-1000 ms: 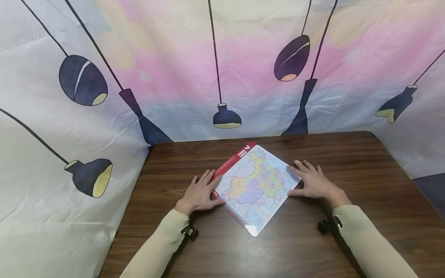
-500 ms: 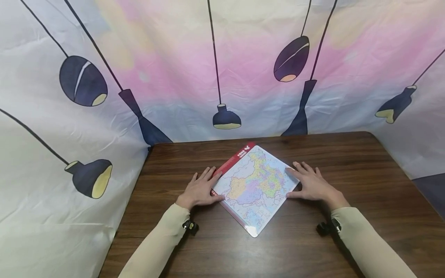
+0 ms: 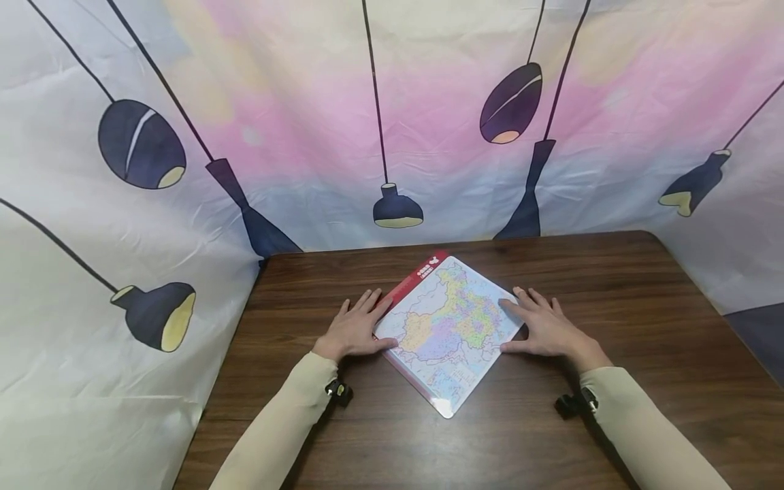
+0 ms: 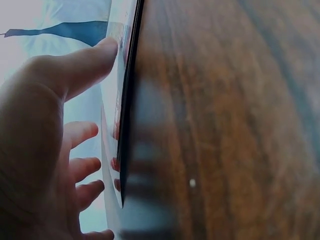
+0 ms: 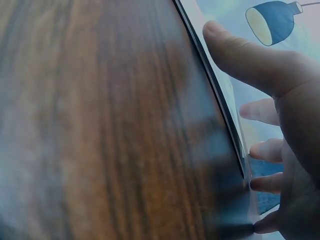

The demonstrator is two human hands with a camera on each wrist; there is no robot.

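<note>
A flat colourful map board (image 3: pixel 447 327) with a red strip along one edge lies turned like a diamond on the dark wooden table (image 3: pixel 643 299). My left hand (image 3: pixel 355 330) rests flat with straight fingers against the board's left edge, thumb at the lower side. At the right edge my right hand (image 3: pixel 542 327) lies flat too, fingertips on the board's corner. In the left wrist view the left hand (image 4: pixel 45 150) touches the board's thin edge (image 4: pixel 127 110). In the right wrist view the right hand (image 5: pixel 280 125) touches the board's edge (image 5: pixel 215 85).
A fabric backdrop (image 3: pixel 392 116) printed with hanging lamps encloses the table at the back and both sides. The table's front left edge (image 3: pixel 208 422) drops off beside my left sleeve. Wood surface lies in front of the board and to its right.
Both hands have crept slightly inward against the board's edges. The board has stayed in place.
</note>
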